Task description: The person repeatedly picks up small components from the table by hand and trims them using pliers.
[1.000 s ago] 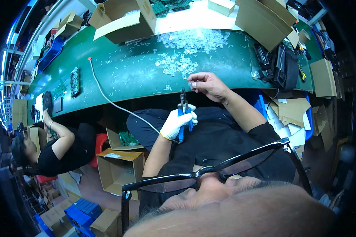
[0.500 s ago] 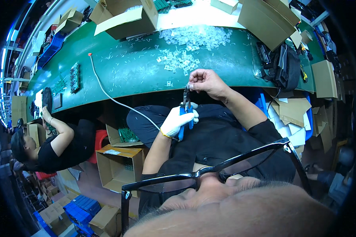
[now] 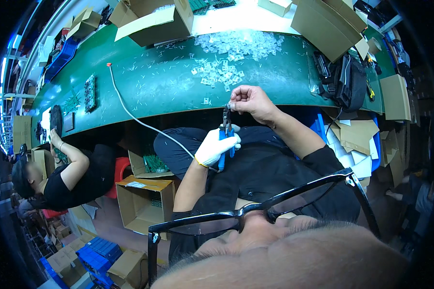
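- Curving across the view, the glossy green counter [image 3: 154,89] has its near edge just in front of the person's lap; both hands work at this edge, the pliers mostly on the lap side.
- Beyond the hands lie a loose cluster of square clear plastic pieces [image 3: 217,73] and, farther back, a larger, denser heap of clear pieces [image 3: 241,45]. One lone clear square [image 3: 206,101] sits near the edge, left of the right hand.
- Leftward, a stretch of green surface dotted with thin pale slivers reaches to a pale grey cable [image 3: 140,122] with a red tip, which hangs over the edge toward the left wrist.
- To the right, green surface runs between the right hand and a black fabric bag [image 3: 349,84].
- The left hand [image 3: 211,148], in a white glove, comes up from below and wraps closed around the blue handles of metal pliers [image 3: 226,120], their head pointing away from the body.
- The bare right hand [image 3: 253,104] reaches in from the right, fingers curled, thumb and forefinger pinching a small translucent piece [image 3: 232,106] at the pliers' tip; whether the jaws touch it cannot be told.
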Motion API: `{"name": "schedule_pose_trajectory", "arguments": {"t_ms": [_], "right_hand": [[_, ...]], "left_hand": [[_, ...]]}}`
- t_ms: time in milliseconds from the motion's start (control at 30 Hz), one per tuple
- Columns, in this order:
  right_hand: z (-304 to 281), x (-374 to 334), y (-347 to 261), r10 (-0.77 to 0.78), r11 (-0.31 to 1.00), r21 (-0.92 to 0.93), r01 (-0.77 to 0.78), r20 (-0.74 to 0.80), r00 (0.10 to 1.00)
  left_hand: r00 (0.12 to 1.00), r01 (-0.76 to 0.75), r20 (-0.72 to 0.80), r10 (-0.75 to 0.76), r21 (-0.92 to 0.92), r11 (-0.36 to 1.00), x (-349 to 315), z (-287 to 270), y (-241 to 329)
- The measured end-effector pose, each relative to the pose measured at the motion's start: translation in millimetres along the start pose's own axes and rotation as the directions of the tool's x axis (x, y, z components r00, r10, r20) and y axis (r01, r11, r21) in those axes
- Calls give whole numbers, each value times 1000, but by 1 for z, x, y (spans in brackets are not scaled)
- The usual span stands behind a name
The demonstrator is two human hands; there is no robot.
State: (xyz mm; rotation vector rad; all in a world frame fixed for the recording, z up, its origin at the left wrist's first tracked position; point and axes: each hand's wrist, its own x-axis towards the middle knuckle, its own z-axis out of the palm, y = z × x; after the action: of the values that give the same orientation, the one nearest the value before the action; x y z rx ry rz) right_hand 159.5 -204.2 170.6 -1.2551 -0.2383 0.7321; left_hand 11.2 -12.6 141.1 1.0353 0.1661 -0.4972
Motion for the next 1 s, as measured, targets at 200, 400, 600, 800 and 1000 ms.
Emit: {"name": "schedule_pose_trajectory", "arguments": {"t_ms": [200,400,600,800,1000], "right_hand": [[-3,-1,-2,-7,999,-33,7,-13,1000],[-5,3,-3,19,1000,-25,-19,-2,1000],[-23,33,14,-180,924,-361,124,-126,976],[-30,64,-2,-471,542,-805,242,-51,881],[-65,94,-16,-677,172,-955,242,64,734]], "left_hand": [[997,55,-72,-41,205,977,-5,7,12],[994,45,-103,-33,112,993,-3,13,12],[999,27,-26,-28,-50,998,-2,3,-9],[999,17,-41,-19,-68,998,-8,6,-6],[999,11,-32,-13,-52,999,-11,2,-7]]}}
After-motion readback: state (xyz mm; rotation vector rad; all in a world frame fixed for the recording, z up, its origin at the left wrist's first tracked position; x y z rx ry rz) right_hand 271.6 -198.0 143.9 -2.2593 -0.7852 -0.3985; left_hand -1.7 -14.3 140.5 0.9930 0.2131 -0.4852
